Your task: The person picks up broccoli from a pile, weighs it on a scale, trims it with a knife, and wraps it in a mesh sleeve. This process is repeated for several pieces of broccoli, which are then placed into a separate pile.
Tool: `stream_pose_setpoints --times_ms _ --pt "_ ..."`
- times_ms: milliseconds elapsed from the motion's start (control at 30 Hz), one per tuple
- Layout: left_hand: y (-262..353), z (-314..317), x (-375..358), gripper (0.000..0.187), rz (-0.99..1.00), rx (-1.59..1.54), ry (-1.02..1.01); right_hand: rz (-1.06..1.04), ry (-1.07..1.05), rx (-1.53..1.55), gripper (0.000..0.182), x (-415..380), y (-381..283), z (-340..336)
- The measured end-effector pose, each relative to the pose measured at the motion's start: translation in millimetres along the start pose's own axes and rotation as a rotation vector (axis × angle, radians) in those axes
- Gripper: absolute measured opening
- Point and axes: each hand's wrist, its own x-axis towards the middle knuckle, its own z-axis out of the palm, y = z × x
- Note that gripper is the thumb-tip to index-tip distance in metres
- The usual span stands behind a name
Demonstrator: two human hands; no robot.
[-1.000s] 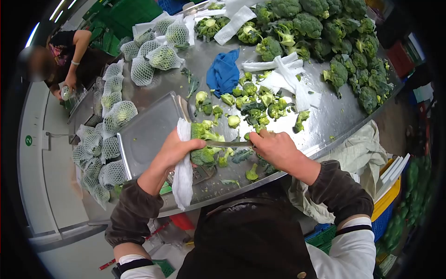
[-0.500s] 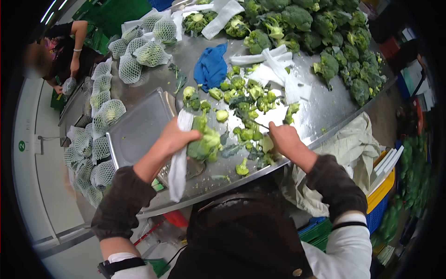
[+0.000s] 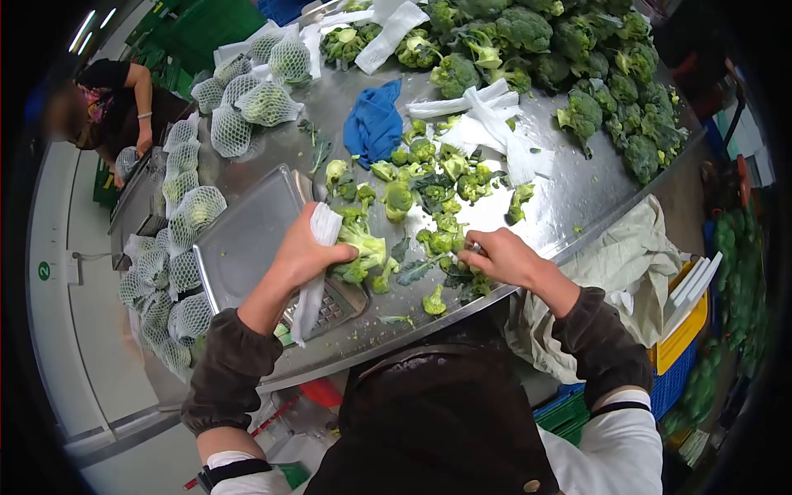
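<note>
My left hand (image 3: 307, 256) is wrapped round a white foam sleeve (image 3: 323, 227) and the side of a pale green broccoli head (image 3: 361, 239), above the metal table near a digital scale (image 3: 252, 235). To its right, my right hand (image 3: 495, 254) is closed round a small metal tool (image 3: 476, 247), probably a knife; its blade cannot be made out. Cut florets and leaves (image 3: 445, 235) lie between and beyond both hands. One loose floret (image 3: 434, 301) sits near the table's front edge. A crumpled blue cloth (image 3: 374, 122) lies farther back.
Uncut broccoli (image 3: 528, 33) is heaped at the back right, beside white foam sleeves (image 3: 495, 124). Net-wrapped heads (image 3: 194, 210) stand along the left. Another person (image 3: 124, 99) is at the far left. A pale sack (image 3: 619, 264) hangs beyond the table's right front edge.
My left hand has tilted the broccoli, so its cut stems show more. My right hand has drawn back slightly, and the tool's dark blade no longer shows. The other person's arm has moved.
</note>
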Motion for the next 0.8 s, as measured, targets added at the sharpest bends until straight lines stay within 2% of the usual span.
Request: stream_pose_setpoints --times_ms 67,100,233,300,333,467,533,600,667,733,767,800 --pt "2 0 -1 0.071 0.010 -0.007 0.022 -0.146 -0.146 0.018 0.027 -5 -15 -8" --pt "4 0 -2 0.070 0.024 -0.014 0.043 -0.204 -0.154 -0.056 0.026 -4 -23 -10" --pt "15 4 -6 0.069 0.096 -0.027 0.042 -0.244 -0.141 -0.152 0.022 8 -33 -19" --pt "19 6 -7 0.067 0.220 0.020 0.056 -0.265 -0.160 -0.192 0.022 12 -33 -23" --pt "21 8 -7 0.067 0.221 0.020 0.056 -0.292 -0.178 -0.236 0.022 14 -34 -24" --pt "34 21 -5 0.069 0.170 0.145 -0.009 -0.272 -0.210 -0.312 0.019 23 -40 -23" --pt "30 30 1 0.070 0.248 0.213 0.129 -0.177 -0.165 -0.358 0.018 30 -30 -15" --pt "29 37 3 0.071 0.238 0.196 0.142 -0.147 -0.172 -0.371 0.017 33 -28 -17" --pt "29 43 7 0.069 0.377 0.218 0.219 -0.108 -0.167 -0.381 0.017 35 -23 -17" --pt "24 49 8 0.069 0.388 0.231 0.203 -0.094 -0.143 -0.415 0.017 33 -17 -7" --pt "22 52 10 0.069 0.499 0.350 0.250 -0.093 -0.143 -0.411 0.017 37 -12 -7" --pt "22 54 11 0.069 0.612 0.467 0.295 -0.038 -0.277 -0.484 0.017 40 -2 -11"
